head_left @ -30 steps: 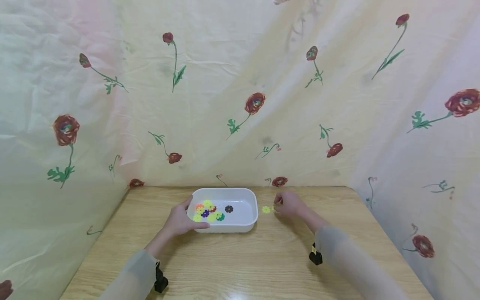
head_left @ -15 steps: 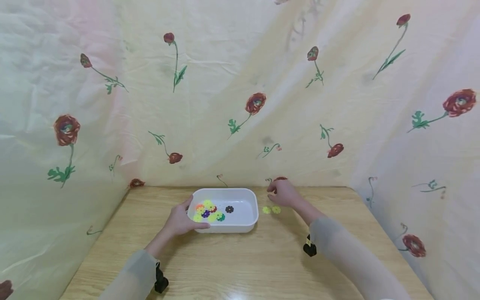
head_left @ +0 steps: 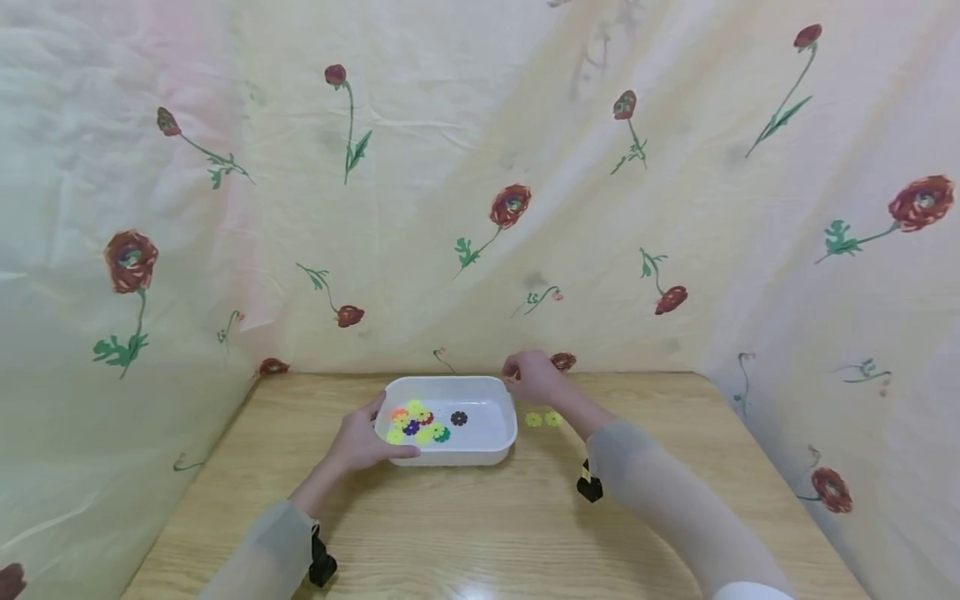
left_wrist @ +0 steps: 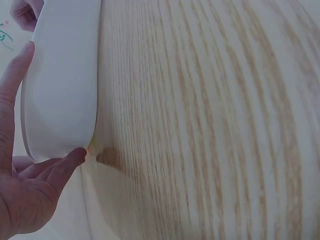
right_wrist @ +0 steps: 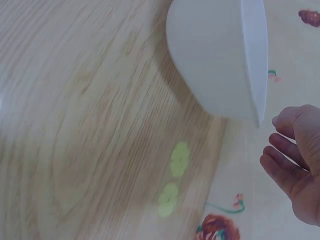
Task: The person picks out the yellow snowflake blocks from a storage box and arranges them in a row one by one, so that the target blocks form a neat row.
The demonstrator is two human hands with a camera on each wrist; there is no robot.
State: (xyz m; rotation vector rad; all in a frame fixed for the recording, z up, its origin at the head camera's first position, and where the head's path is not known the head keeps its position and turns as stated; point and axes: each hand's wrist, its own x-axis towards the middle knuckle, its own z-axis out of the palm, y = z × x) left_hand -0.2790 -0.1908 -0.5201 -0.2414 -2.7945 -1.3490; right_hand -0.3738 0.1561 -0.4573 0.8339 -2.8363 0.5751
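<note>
My left hand [head_left: 362,437] grips the left end of a white plastic tray [head_left: 457,457], thumb along the front wall. In the left wrist view its fingers curve round the end of the tray [left_wrist: 62,85]. Several flower-shaped plastic discs lie in the tray, mostly at its left, among them a dark brown disc [head_left: 459,418] nearer the middle and a green disc [head_left: 442,434]. My right hand [head_left: 534,377] hovers by the tray's back right corner. In the right wrist view the right hand [right_wrist: 300,160] has loosely bent fingers with nothing visible between them.
Two yellow flower discs lie side by side on the wooden table [head_left: 480,525] right of the tray: a left disc [head_left: 533,419] and a right disc [head_left: 552,418]. A flower-printed cloth [head_left: 420,208] hangs behind the table and along both sides.
The right hand has left the right yellow disc on the table, risen, and moved left to the tray's back right corner. The left hand and tray have stayed in place.
</note>
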